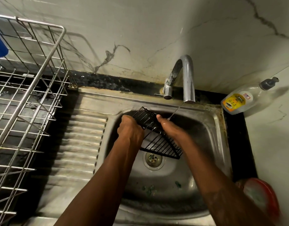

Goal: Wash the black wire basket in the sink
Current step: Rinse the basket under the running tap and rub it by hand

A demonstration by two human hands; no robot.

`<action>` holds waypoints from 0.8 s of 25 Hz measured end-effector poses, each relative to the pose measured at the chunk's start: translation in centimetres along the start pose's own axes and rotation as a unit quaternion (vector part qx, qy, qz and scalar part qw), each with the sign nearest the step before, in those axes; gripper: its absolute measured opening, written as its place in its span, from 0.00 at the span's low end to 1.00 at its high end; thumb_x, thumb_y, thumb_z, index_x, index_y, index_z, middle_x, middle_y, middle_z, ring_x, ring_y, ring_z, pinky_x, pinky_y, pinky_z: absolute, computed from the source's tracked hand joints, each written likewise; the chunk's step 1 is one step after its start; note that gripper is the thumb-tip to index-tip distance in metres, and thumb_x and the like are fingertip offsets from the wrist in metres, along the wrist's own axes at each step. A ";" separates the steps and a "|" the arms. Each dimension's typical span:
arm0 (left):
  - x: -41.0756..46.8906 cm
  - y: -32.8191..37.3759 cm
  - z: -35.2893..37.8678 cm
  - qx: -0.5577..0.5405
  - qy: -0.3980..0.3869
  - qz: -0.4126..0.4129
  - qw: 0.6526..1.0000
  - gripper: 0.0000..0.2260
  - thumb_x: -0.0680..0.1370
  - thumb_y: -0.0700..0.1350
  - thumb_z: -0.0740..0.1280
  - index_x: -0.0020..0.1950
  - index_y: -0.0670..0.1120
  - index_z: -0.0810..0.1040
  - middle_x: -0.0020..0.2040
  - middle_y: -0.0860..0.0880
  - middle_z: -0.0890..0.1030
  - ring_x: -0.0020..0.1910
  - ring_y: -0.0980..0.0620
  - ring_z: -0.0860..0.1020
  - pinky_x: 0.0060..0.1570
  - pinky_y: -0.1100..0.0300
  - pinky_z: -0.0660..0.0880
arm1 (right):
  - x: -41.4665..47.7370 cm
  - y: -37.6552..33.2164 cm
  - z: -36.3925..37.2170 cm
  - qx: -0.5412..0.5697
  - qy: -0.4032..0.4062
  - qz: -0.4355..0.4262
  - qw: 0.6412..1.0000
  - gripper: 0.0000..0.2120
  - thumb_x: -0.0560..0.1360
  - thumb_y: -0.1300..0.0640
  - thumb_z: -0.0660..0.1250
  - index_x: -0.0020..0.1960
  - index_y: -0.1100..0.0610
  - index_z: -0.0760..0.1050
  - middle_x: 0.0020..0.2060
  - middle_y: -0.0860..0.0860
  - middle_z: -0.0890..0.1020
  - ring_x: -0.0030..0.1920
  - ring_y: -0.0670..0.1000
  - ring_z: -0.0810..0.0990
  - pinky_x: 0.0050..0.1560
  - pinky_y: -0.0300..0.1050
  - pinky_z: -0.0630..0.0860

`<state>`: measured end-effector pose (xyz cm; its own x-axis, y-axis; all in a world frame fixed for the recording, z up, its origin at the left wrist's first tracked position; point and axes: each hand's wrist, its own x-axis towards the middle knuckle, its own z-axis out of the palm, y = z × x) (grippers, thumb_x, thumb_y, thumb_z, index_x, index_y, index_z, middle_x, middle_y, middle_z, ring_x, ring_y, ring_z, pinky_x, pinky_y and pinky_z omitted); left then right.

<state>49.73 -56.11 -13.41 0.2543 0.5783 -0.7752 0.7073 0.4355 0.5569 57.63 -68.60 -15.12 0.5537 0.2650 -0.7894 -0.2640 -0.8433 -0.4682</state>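
Both forearms reach in from the bottom edge, meeting over the sink (219, 128). Left hand (130, 129) has its fingers curled over the left rim of the black wire basket (158, 142); right hand (170, 128) grips the right side, thumb up, wet. Basket is held off the basin floor, above the drain (154, 158), just left of a thin stream from the tap (187, 75). Long axis runs from far-left down to near-right, with the far end raised; which way the open side faces is unclear. Likely light and rigid, with thin coated wires that are slippery when wet, so hold it by the thicker rim frame rather than the single cross wires.
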 end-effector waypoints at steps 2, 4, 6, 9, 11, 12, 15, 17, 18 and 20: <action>0.4 -1.5 -0.2 0.025 0.053 0.011 0.998 0.20 0.80 0.39 0.66 0.71 0.42 0.69 0.68 0.41 0.75 0.68 0.42 0.73 0.52 0.78 0.71 | 0.1 0.2 1.9 0.014 0.035 0.007 0.999 0.36 0.80 0.31 0.44 0.82 0.48 0.47 0.82 0.54 0.48 0.81 0.59 0.46 0.78 0.65 0.47; -0.3 -2.2 -0.3 -0.030 0.063 -0.019 0.997 0.17 0.86 0.43 0.56 0.73 0.39 0.67 0.69 0.38 0.73 0.67 0.40 0.73 0.31 0.82 0.65 | 0.2 0.3 3.9 0.020 0.047 -0.004 0.999 0.40 0.77 0.28 0.42 0.82 0.48 0.43 0.82 0.54 0.45 0.81 0.59 0.44 0.78 0.67 0.47; -0.6 -2.4 0.0 -0.078 0.111 -0.043 0.990 0.24 0.84 0.55 0.58 0.71 0.38 0.71 0.67 0.38 0.76 0.64 0.40 0.75 0.44 0.70 0.72 | 1.3 0.2 4.2 0.051 0.099 0.031 0.993 0.48 0.70 0.23 0.40 0.82 0.49 0.49 0.81 0.56 0.52 0.80 0.59 0.52 0.77 0.68 0.51; -1.6 -1.1 0.2 -0.153 0.136 -0.078 0.976 0.36 0.76 0.68 0.63 0.68 0.38 0.74 0.64 0.39 0.79 0.61 0.39 0.77 0.60 0.48 0.74 | 3.7 0.7 2.3 0.066 0.140 0.072 0.985 0.36 0.82 0.35 0.43 0.74 0.60 0.67 0.72 0.62 0.70 0.72 0.63 0.69 0.73 0.61 0.62; -1.6 -0.7 0.1 -0.116 0.136 -0.070 0.981 0.39 0.73 0.70 0.65 0.68 0.38 0.74 0.64 0.39 0.78 0.61 0.38 0.77 0.62 0.47 0.74 | 4.0 0.1 2.0 0.064 0.149 0.091 0.983 0.33 0.83 0.39 0.43 0.72 0.61 0.70 0.70 0.63 0.72 0.69 0.63 0.71 0.71 0.60 0.65; -1.4 -0.5 0.1 -0.100 0.134 -0.067 0.984 0.39 0.73 0.70 0.66 0.68 0.39 0.75 0.65 0.39 0.78 0.62 0.39 0.77 0.61 0.47 0.73 | 3.4 -0.4 2.6 0.066 0.158 0.097 0.980 0.35 0.82 0.36 0.43 0.75 0.60 0.67 0.73 0.63 0.69 0.71 0.63 0.69 0.72 0.62 0.63; -1.0 0.1 0.0 -0.100 0.134 -0.057 0.984 0.37 0.74 0.67 0.68 0.69 0.39 0.74 0.66 0.39 0.78 0.63 0.39 0.76 0.60 0.49 0.72 | 1.9 -1.8 5.1 0.092 0.157 0.025 0.983 0.38 0.80 0.31 0.41 0.82 0.52 0.49 0.82 0.54 0.50 0.81 0.58 0.50 0.77 0.66 0.49; -1.2 -0.4 -0.2 -0.088 0.136 -0.059 0.985 0.38 0.73 0.68 0.69 0.69 0.39 0.74 0.66 0.39 0.78 0.63 0.39 0.76 0.61 0.49 0.72 | 1.7 -2.3 5.3 0.127 0.150 0.046 0.979 0.39 0.78 0.30 0.42 0.82 0.52 0.50 0.81 0.51 0.52 0.80 0.57 0.52 0.77 0.65 0.51; -1.3 -0.6 0.0 -0.086 0.130 -0.057 0.986 0.38 0.72 0.69 0.68 0.69 0.39 0.74 0.65 0.39 0.78 0.62 0.39 0.77 0.60 0.48 0.72 | 1.7 -2.5 4.4 0.163 0.162 0.082 0.970 0.38 0.79 0.32 0.43 0.80 0.54 0.58 0.79 0.54 0.61 0.77 0.58 0.61 0.75 0.60 0.59; -1.8 -0.3 0.5 -0.087 0.120 -0.039 0.988 0.39 0.71 0.70 0.68 0.69 0.40 0.74 0.63 0.39 0.79 0.59 0.40 0.78 0.60 0.48 0.75 | 1.7 -2.8 2.1 0.204 0.162 0.108 0.959 0.29 0.85 0.43 0.45 0.73 0.61 0.69 0.65 0.61 0.74 0.65 0.59 0.73 0.64 0.50 0.69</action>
<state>49.42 -57.66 -12.31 0.0249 0.6755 -0.7369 0.5897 0.5853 0.5565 57.61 -64.83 -16.01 0.6509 -0.1107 -0.7510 -0.6503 -0.5917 -0.4764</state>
